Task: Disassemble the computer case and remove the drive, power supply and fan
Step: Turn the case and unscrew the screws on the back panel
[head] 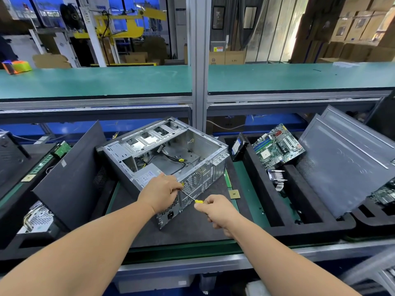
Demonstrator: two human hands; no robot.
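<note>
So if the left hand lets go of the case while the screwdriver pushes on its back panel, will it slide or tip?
Probably neither. The case lies on its broad side on a dark foam mat, which likely grips. It looks like sheet metal with the power supply still inside, so fairly heavy. The left hand on its rear edge suggests bracing still helps the screwdriver.

Bare, dull-grey sheet metal on the computer case [171,150], perforated at its rear. Matt black foam tray [192,227] beneath. Smooth green mat on the table [96,82]. Yellow plastic screwdriver [198,201] handle.
</note>
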